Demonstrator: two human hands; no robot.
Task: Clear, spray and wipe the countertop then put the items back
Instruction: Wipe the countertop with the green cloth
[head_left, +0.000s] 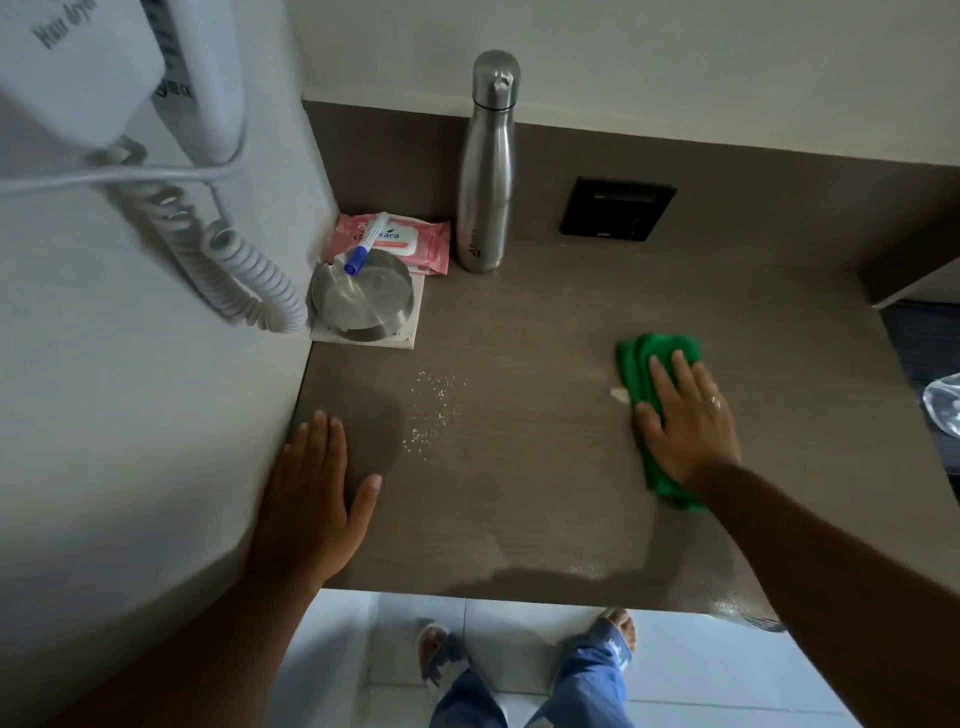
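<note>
My right hand (685, 415) presses flat on a folded green cloth (636, 364) on the right side of the brown countertop (519, 467). My left hand (306, 499) rests flat on the countertop's left edge beside the white wall, holding nothing. Small white spray droplets (431, 410) speckle the surface between the hands. In the back left corner lie a pink wipes pack (426, 244), a round steel tin (363, 299) on a white card, and a blue-capped marker (366, 244) across them. A tall steel bottle (488, 161) stands upright at the back.
A wall hair dryer (88, 67) with a coiled cord (239, 270) hangs at the left, over the corner. A black socket panel (618, 208) sits in the back splash. The counter's front edge is near my feet; a dark ledge and clear plastic lie at right.
</note>
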